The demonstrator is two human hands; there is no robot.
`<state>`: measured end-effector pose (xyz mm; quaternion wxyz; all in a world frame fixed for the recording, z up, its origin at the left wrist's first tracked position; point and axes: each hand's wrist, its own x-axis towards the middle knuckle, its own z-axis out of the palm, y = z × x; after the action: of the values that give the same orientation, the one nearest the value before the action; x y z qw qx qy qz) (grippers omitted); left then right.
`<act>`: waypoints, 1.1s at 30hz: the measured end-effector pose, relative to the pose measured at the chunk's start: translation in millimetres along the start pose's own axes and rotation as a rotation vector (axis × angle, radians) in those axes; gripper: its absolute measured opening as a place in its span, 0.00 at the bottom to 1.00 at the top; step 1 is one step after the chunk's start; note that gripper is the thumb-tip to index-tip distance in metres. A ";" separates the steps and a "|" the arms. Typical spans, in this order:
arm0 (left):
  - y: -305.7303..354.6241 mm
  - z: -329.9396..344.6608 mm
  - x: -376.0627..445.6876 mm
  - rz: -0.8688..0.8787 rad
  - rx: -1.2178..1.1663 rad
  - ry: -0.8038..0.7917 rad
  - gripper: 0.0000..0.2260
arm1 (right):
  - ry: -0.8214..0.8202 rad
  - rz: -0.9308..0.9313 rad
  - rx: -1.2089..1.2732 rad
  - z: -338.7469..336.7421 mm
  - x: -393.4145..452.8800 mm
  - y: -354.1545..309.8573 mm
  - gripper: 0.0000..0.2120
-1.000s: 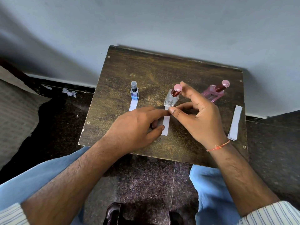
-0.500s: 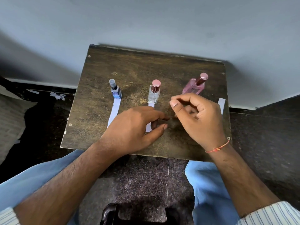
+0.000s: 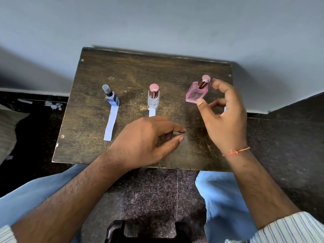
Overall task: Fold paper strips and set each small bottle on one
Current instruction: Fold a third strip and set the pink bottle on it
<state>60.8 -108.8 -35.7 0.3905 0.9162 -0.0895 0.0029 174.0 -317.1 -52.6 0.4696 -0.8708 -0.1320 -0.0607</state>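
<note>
Three small bottles stand in a row on a dark wooden table. A blue bottle at the left stands on the far end of a white paper strip. The clear bottle in the middle stands on another strip, mostly hidden under my left hand, which hovers low with relaxed fingers and holds nothing. At the right is a pink bottle with a rose cap. My right hand is beside it, thumb and fingers spread apart around it, not touching it.
A sliver of another paper strip shows behind my right hand. Paper scraps lie on the dark floor at the left. The table backs against a pale wall. My knees are below its near edge.
My right hand has moved right and away from the clear bottle's strip and opened beside the pink bottle. My left hand has barely moved. The view has shifted.
</note>
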 end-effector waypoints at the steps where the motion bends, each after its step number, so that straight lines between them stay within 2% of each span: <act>1: 0.0 -0.5 -0.2 0.007 -0.001 -0.007 0.13 | -0.028 0.013 -0.001 0.8 2.3 1.1 0.25; 6: 0.8 -5.5 -1.8 0.043 -0.008 0.002 0.12 | -0.091 0.068 0.045 6.2 9.6 -1.0 0.29; 12: -0.1 -12.7 -4.0 0.057 -0.052 0.075 0.08 | -0.066 0.125 0.037 8.8 10.7 -2.7 0.19; 15: 0.0 -18.3 -5.3 0.086 -0.093 0.166 0.05 | -0.072 0.144 0.039 9.4 9.7 -4.0 0.15; 20: -2.8 -25.2 -6.8 0.021 -0.236 0.374 0.04 | -0.164 0.115 0.134 8.2 5.9 -15.0 0.16; 24: 0.2 -27.1 -4.4 -0.062 -0.532 0.471 0.04 | -0.292 0.080 0.297 6.4 1.1 -28.0 0.15; 29: -1.0 -30.4 -2.2 -0.100 -0.645 0.432 0.12 | -0.413 0.012 0.416 3.7 -2.8 -32.9 0.15; 33: -2.3 -30.3 -2.2 -0.104 -0.682 0.333 0.19 | -0.530 -0.014 0.381 0.1 -3.9 -39.6 0.15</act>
<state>61.0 -85.2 -16.4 0.6817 0.7240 0.0259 0.1019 158.9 -296.9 -21.8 0.5731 -0.7517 -0.2648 0.1908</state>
